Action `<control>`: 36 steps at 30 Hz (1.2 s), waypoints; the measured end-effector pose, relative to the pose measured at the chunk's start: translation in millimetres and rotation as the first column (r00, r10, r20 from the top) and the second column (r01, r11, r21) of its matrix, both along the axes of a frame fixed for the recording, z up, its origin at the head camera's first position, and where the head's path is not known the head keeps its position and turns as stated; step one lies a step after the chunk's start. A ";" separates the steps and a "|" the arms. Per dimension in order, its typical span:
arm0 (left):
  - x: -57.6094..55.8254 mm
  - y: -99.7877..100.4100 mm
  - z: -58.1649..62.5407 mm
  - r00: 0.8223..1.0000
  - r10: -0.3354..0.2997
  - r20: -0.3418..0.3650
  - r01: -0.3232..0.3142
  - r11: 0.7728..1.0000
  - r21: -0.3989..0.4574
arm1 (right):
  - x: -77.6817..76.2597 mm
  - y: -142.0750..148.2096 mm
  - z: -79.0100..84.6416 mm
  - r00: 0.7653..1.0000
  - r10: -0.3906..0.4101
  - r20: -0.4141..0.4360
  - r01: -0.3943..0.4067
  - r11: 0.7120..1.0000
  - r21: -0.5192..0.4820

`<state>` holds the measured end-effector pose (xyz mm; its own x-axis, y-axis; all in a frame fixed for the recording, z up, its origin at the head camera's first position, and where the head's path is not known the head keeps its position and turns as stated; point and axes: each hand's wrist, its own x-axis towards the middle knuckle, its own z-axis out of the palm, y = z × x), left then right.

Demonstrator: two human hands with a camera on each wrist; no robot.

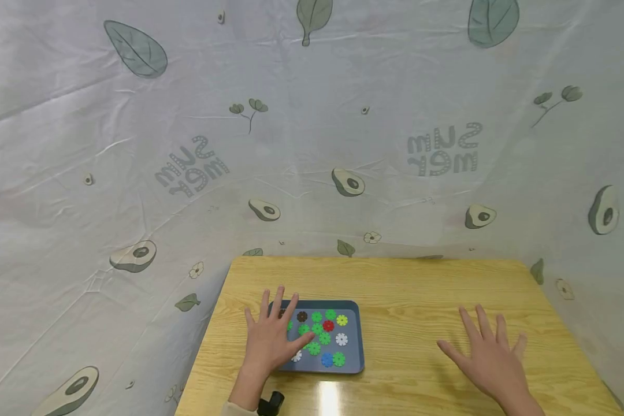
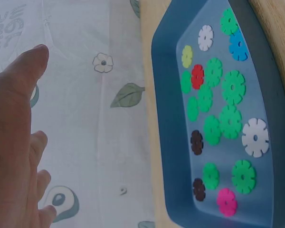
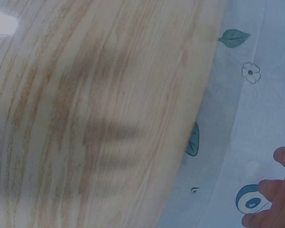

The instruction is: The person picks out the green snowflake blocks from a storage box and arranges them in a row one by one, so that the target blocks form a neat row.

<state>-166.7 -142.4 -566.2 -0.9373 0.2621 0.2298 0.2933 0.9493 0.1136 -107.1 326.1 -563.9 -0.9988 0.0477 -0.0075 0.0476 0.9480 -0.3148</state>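
Note:
In the head view a blue-grey tray (image 1: 351, 361) lies on the left part of the table. Several flat notched plastic discs lie in it, mostly green, such as a green disc (image 1: 339, 359). Among them are a red disc (image 1: 328, 326), a yellow disc (image 1: 342, 319), a blue disc (image 1: 327, 360), white and brown discs, and a pink disc (image 2: 227, 202). My left hand (image 1: 271, 341) is spread over the tray's left side, hiding some discs in the head view. Far to its right, my right hand (image 1: 491, 361) hovers over bare wood, fingers spread, holding nothing.
A wooden table (image 1: 405, 289) with light grain fills the lower area. Behind and beside it hangs a pale curtain (image 1: 301, 144) printed with avocados and leaves. A black band with a small device (image 1: 271, 403) sits at my left wrist.

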 end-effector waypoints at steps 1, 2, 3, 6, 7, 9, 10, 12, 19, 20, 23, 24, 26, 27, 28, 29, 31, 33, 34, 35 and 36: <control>-0.6 -0.1 -1.0 1.000 -0.001 0.001 0.001 1.000 -0.004 | 0.6 0.3 -2.1 1.000 0.002 -0.002 -0.002 1.000 -0.001; -1.1 -0.2 -1.7 1.000 -0.004 -0.004 0.004 1.000 -0.008 | 1.0 0.4 -3.9 1.000 0.004 -0.005 -0.004 1.000 -0.002; -1.6 -0.2 -2.4 1.000 -0.005 -0.002 0.005 1.000 -0.012 | 1.3 0.3 -5.4 1.000 0.005 -0.006 -0.005 1.000 -0.003; -4.7 0.0 -4.2 1.000 -0.011 0.004 0.011 1.000 -0.023 | 1.7 -0.2 -8.6 1.000 0.012 -0.021 -0.012 1.000 -0.003; -5.5 -0.1 -4.5 1.000 -0.012 0.005 0.012 1.000 -0.028 | 1.3 -1.3 -7.5 1.000 0.014 -0.028 -0.014 1.000 0.001; -5.9 -0.4 -3.8 1.000 -0.011 0.016 0.011 0.999 -0.030 | 0.2 -4.9 -3.8 0.999 0.016 -0.035 -0.016 1.000 0.003; -5.8 -0.8 -3.3 1.000 -0.011 0.016 0.012 1.000 -0.029 | -0.3 -7.6 -1.6 0.999 0.019 -0.037 -0.019 1.000 0.007; -5.1 -1.5 -2.1 1.000 -0.010 0.011 0.011 1.000 -0.028 | -1.6 -13.5 3.0 0.998 0.028 -0.049 -0.027 1.000 0.013; -0.7 -7.6 -4.1 0.999 -0.007 -0.042 0.007 1.000 0.000 | -8.7 -40.9 8.7 0.990 0.089 -0.107 -0.087 0.996 0.028; 0.8 -10.1 -6.5 0.999 -0.002 -0.044 0.003 1.000 0.024 | -9.6 -45.8 8.6 0.989 0.096 -0.112 -0.094 0.995 0.026; 5.9 -21.3 -16.5 0.998 0.034 -0.045 -0.029 0.995 0.099 | -15.4 -64.0 7.3 0.983 0.122 -0.138 -0.122 0.993 0.007; 8.2 -26.4 -21.2 0.998 0.055 -0.043 -0.049 0.991 0.124 | -18.1 -71.8 6.4 0.980 0.137 -0.148 -0.138 0.990 0.000; 12.4 -37.1 -32.3 0.995 0.099 -0.015 -0.095 0.982 0.163 | -23.6 -88.4 3.9 0.974 0.160 -0.160 -0.165 0.986 -0.018; 14.1 -42.2 -37.7 0.993 0.121 0.008 -0.121 0.977 0.173 | -26.3 -97.0 1.8 0.972 0.167 -0.164 -0.174 0.984 -0.029; 15.7 -47.2 -43.8 0.989 0.143 0.039 -0.148 0.971 0.189 | -28.9 -105.4 -0.6 0.972 0.173 -0.161 -0.182 0.983 -0.040; 17.3 -51.7 -49.6 0.984 0.165 0.068 -0.176 0.964 0.199 | -31.9 -113.6 -3.9 0.972 0.177 -0.154 -0.187 0.981 -0.051; 19.2 -58.9 -61.9 0.968 0.208 0.139 -0.235 0.948 0.214 | -36.9 -129.3 -13.4 0.977 0.177 -0.121 -0.187 0.979 -0.079; 20.6 -63.6 -74.0 0.949 0.235 0.211 -0.283 0.929 0.238 | -40.7 -143.6 -25.8 0.983 0.172 -0.073 -0.179 0.978 -0.104; 21.1 -65.1 -80.3 0.940 0.240 0.241 -0.299 0.921 0.249 | -42.0 -150.2 -33.6 0.984 0.174 -0.042 -0.177 0.978 -0.112; 21.6 -66.1 -86.5 0.933 0.245 0.265 -0.313 0.914 0.257 | -42.8 -156.2 -41.8 0.985 0.171 -0.012 -0.171 0.978 -0.119; 22.1 -66.6 -92.2 0.927 0.247 0.282 -0.323 0.908 0.268 | -42.9 -161.6 -50.6 0.986 0.168 0.015 -0.164 0.979 -0.124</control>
